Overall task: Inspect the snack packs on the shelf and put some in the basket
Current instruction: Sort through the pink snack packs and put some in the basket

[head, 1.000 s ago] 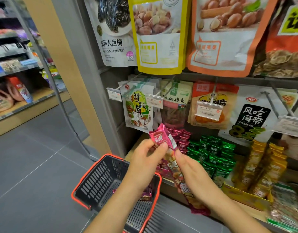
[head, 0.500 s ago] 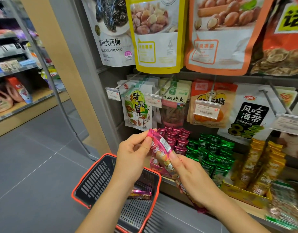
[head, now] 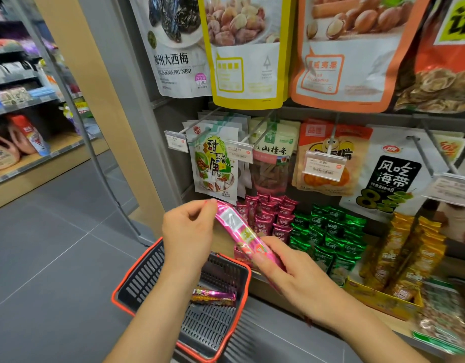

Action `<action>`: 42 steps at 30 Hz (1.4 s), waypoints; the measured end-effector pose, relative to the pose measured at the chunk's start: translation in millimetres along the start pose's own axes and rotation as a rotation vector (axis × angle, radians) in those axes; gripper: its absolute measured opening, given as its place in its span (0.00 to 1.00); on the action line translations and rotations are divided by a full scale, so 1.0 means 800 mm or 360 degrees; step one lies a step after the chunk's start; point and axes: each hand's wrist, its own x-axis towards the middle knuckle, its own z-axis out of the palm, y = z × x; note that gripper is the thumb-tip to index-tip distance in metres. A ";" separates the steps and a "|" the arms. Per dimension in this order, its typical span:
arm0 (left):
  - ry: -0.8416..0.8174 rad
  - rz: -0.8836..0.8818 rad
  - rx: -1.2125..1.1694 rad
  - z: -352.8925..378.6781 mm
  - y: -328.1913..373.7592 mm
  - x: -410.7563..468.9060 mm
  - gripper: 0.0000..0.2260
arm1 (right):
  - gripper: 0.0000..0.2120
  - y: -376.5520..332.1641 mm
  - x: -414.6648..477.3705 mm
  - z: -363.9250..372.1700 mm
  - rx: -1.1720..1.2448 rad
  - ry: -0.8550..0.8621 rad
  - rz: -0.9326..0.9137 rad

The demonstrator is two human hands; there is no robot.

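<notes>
Your left grip (head: 187,231) pinches the top end of the pink snack pack (head: 238,227), and your right grip (head: 291,276) holds the lower half, fingers laid across its front. Both are grasping that one pack, slanted in the air over the basket (head: 122,290), just in front of the shelf (head: 395,323). A second pink pack (head: 213,297) lies in the basket. Boxed pink packs (head: 269,216), green packs (head: 328,231) and yellow packs (head: 409,250) line the shelf.
</notes>
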 end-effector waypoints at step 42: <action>-0.0361 -0.0491 -0.1002 0.021 -0.007 -0.005 0.18 | 0.07 -0.008 0.006 -0.013 0.0711 0.0015 0.0178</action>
